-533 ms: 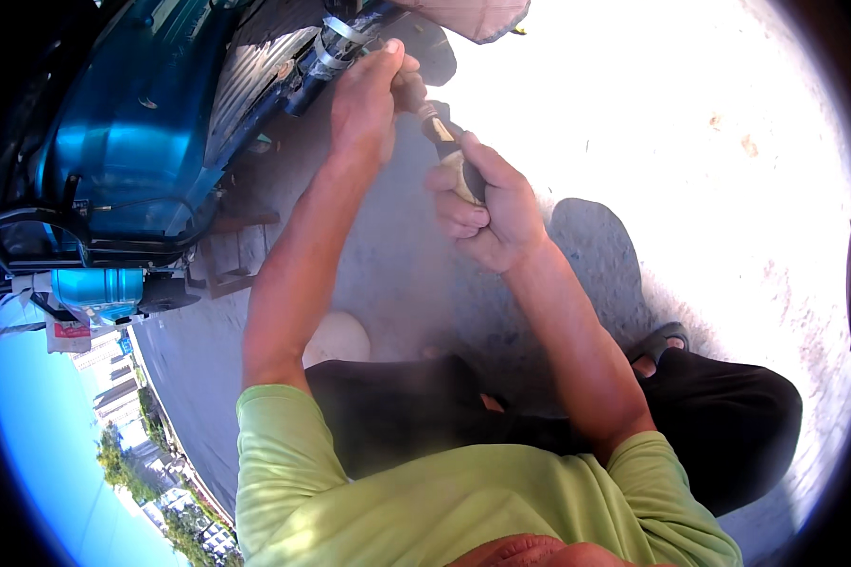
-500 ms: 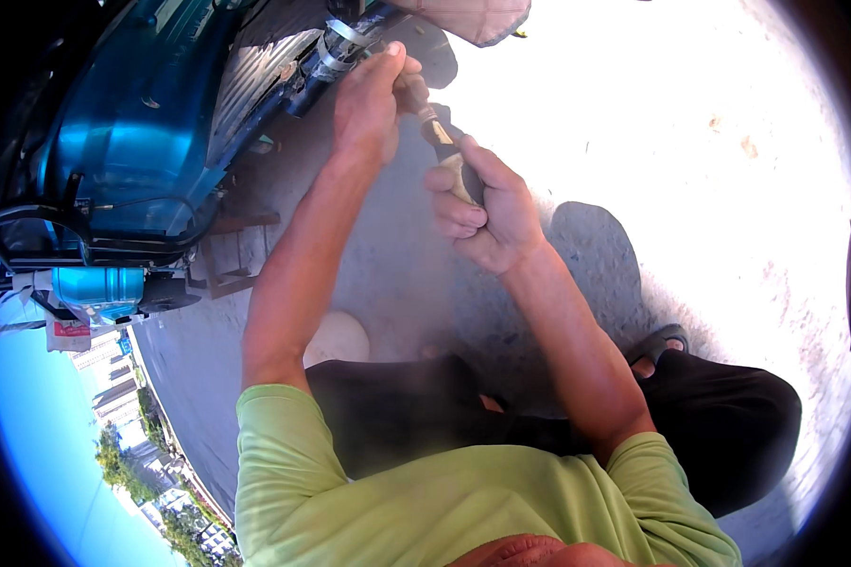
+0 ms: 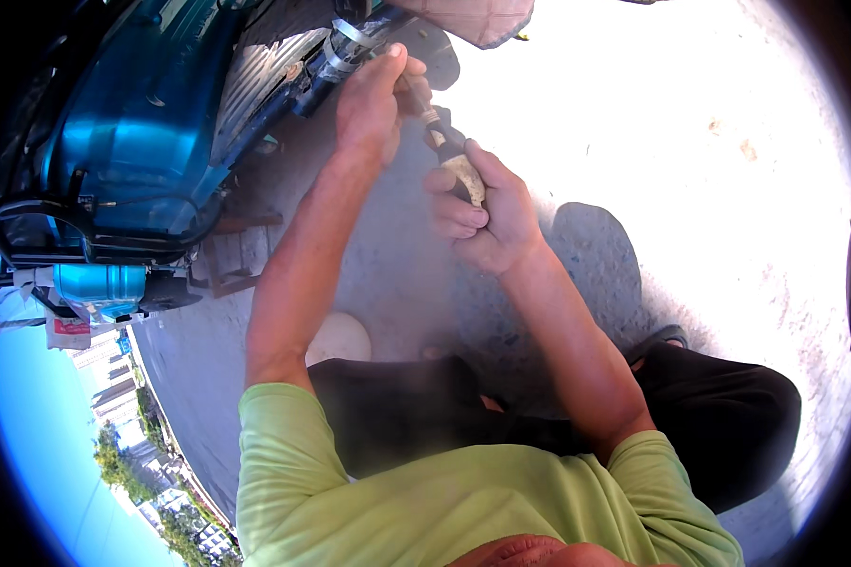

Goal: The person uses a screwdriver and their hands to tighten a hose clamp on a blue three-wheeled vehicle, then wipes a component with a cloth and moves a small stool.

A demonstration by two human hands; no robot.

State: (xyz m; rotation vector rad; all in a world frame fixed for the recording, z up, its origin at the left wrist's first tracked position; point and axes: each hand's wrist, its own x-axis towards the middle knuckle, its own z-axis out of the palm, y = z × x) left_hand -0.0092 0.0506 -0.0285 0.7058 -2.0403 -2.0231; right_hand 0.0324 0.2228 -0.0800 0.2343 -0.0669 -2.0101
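My right hand (image 3: 503,210) is closed round a tan and black handle, which looks like a screwdriver's (image 3: 462,174). The tool slants up and left from that grip toward my left hand (image 3: 369,109). There, my fingers are closed at the shaft's upper end, with the thumb on top, and they hide the tip. Just beyond the left thumb runs a dark tube (image 3: 298,102) of a blue vehicle, with silvery bands (image 3: 336,62) round it.
The blue vehicle body (image 3: 142,123) with its black rail (image 3: 38,248) fills the upper left. A small brown stool-like frame (image 3: 232,260) stands below it. A round pale object (image 3: 340,337) lies by my left forearm. A reddish flap (image 3: 477,19) hangs at the top.
The handle has turned in my right hand: its dark and tan faces have swapped places. Both hands stay almost where they were.
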